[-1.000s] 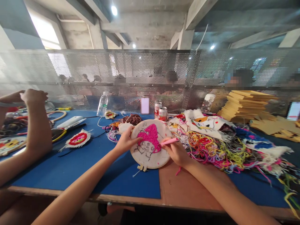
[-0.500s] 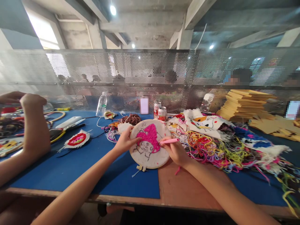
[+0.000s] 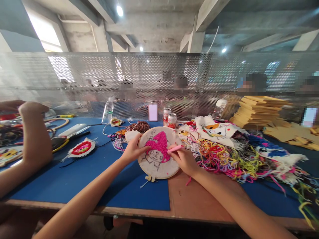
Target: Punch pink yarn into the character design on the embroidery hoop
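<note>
A round embroidery hoop [image 3: 159, 169] stands tilted on the table, its cloth showing a drawn figure with a pink tufted patch [image 3: 159, 143]. My left hand [image 3: 132, 151] grips the hoop's left rim. My right hand [image 3: 184, 160] holds a pink punch needle [image 3: 174, 148] with its tip on the cloth at the right edge of the pink patch. A pink yarn strand trails below my right wrist.
A heap of coloured yarn [image 3: 224, 156] and stitched cloths lies to the right, with stacked yellow boards [image 3: 259, 111] behind. Two cans [image 3: 169, 119] and a water bottle [image 3: 108, 111] stand by the perforated metal screen. A co-worker's arm [image 3: 32, 139] rises at the left beside hoops and tools.
My right hand has moved the punch needle slightly left along the cloth. The co-worker's raised arm at the left has shifted a little left and lower.
</note>
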The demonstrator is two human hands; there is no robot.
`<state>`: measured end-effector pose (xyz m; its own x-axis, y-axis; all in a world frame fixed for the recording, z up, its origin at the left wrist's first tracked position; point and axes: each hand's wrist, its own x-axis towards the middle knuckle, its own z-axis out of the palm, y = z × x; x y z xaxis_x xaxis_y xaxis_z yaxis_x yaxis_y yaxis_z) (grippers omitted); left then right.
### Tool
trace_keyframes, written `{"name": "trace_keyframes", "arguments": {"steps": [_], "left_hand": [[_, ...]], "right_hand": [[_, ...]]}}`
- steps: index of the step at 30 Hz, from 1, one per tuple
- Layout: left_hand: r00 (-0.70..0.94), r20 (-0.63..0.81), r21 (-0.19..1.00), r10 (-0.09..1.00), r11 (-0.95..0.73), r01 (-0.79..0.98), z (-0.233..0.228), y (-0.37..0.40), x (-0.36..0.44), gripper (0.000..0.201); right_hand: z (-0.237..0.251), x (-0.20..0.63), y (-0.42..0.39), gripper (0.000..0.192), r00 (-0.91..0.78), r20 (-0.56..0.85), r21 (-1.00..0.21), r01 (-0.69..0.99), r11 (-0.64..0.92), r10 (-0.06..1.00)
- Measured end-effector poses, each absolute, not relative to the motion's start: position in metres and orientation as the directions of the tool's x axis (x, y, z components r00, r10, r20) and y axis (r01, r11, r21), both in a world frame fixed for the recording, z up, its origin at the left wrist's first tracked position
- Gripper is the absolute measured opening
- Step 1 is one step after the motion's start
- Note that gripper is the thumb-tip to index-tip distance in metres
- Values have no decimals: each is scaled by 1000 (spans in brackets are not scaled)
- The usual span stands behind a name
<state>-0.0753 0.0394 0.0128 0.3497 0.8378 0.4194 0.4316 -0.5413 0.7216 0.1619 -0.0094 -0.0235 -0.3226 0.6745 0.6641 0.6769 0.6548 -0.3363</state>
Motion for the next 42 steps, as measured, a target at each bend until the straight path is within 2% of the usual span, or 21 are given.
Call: {"name": "trace_keyframes", "arguments": {"steps": [10,22,30,42], "left_hand": [[326,380,726,866,-497,475,8,44,-77,39],[313,360,743,879,-473,474,12,41,-75,38],[310,365,733,878,-477,485,11,41,-75,38],[328,421,703,846,-533,471,15,37,-75,38]], "right_hand": [[-29,167,-9,14,-274,728,-390,589,708,628],[-25,167,-11,12,-280,714,-418,565,711,642],[-27,167,-12,11,-259,689,-479,538,693,677],[-30,161,-12,9,-230,694,-482,556,677,682]]}}
